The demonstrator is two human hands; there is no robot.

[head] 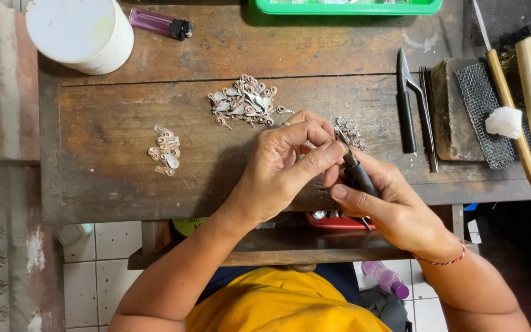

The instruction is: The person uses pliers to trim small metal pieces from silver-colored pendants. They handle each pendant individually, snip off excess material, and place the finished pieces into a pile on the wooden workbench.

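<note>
My left hand (pixel 287 163) pinches a tiny metal piece between thumb and fingers above the wooden bench (pixel 124 184). My right hand (pixel 388 206) grips black-handled pliers (pixel 359 174), whose tip meets the left fingertips. A pile of small silver-copper filigree pieces (pixel 245 102) lies just behind the hands. A smaller heap of similar pieces (pixel 166 150) rests to the left. A few more pieces (pixel 350 131) sit right behind the pliers' tip.
Black tweezers (pixel 405 101) and a wire-mesh block (pixel 482 114) with a white lump lie on the right. At the back stand a white round container (pixel 84 34), a purple lighter (pixel 158 23) and a green tray (pixel 348 7). A red tray (pixel 336 221) shows under my hands.
</note>
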